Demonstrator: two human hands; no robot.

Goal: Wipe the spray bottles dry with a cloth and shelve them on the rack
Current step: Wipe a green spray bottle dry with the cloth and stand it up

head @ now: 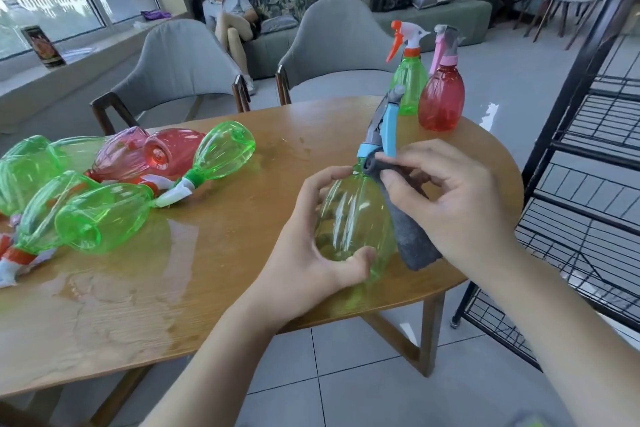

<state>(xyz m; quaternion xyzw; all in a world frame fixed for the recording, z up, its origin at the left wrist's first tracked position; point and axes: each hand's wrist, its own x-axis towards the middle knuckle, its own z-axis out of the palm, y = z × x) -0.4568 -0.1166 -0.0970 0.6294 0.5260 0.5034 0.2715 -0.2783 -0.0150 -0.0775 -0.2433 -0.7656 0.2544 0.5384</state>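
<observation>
Over the near right edge of the wooden table, I had the left hand wrapped round the belly of a green spray bottle, thumb low and fingers curled over its shoulder, holding it tilted with its blue-and-grey trigger head pointing up and away. My right hand pinched a grey cloth against the bottle's neck, just under the blue collar; the rest of the cloth hung down the bottle's right side. I judged this bottle to be mid-wipe, neck in hand, body perhaps done or not; I could not tell from the plastic.

Two bottles stood upright at the far right of the table, a green one with an orange trigger and a red one with a pink trigger, touching or nearly so; I took these for wiped but not yet shelved. A heap of green and red bottles lay on their sides at the left, and a film of water spread on the tabletop before them, so I judged those untouched. The black wire rack stood to the right with no bottle on the shelves in view. Most of the wiping and all of the shelving seemed to remain.
</observation>
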